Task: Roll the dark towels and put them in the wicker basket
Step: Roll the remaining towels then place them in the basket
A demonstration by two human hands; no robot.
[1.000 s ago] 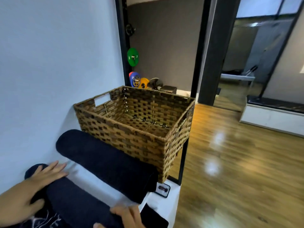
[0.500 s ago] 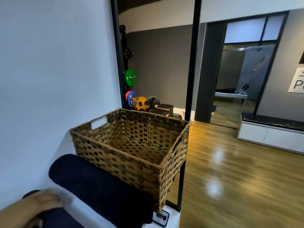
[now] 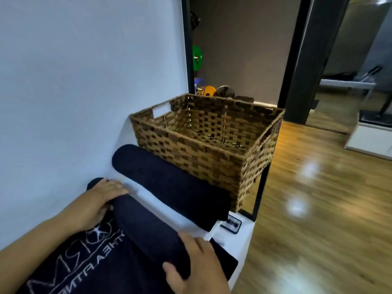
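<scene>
Left hand [image 3: 101,200]: laid over the wall-side end of the near towel [image 3: 146,225], fingers curved over the top of the roll, thumb tucked against its near side; holding the roll.

Right hand [image 3: 197,266]: on the outer end of the same roll, fingers draped over the top, thumb on the near side; also holding it.

Near towel: dark, partly rolled, lying slantwise on a white shelf [image 3: 186,221]. The unrolled part, printed with white lettering, spread flat toward the person. One corner stuck out past the right hand.

Rolled towel [image 3: 169,185]: dark, fully rolled, on the shelf just beyond the near towel, a strip of bare shelf between them. It lay against the front of the basket [image 3: 191,160], between the hands and the basket.

Basket: brown wicker, rectangular, open-topped, nothing inside, at the far end of the shelf beside a pale wall [image 3: 84,81].

Black device [image 3: 231,224]: small, flat, at the shelf edge by the rolled towel's outer end.

Black post [image 3: 261,187]: upright, just behind the basket's outer corner.

Weight plates [image 3: 197,58]: green, blue and orange, behind the basket.

Wooden floor [image 3: 318,209]: glossy, to the right; a white bench [image 3: 347,83] and low white cabinet [image 3: 369,143] well beyond.
</scene>
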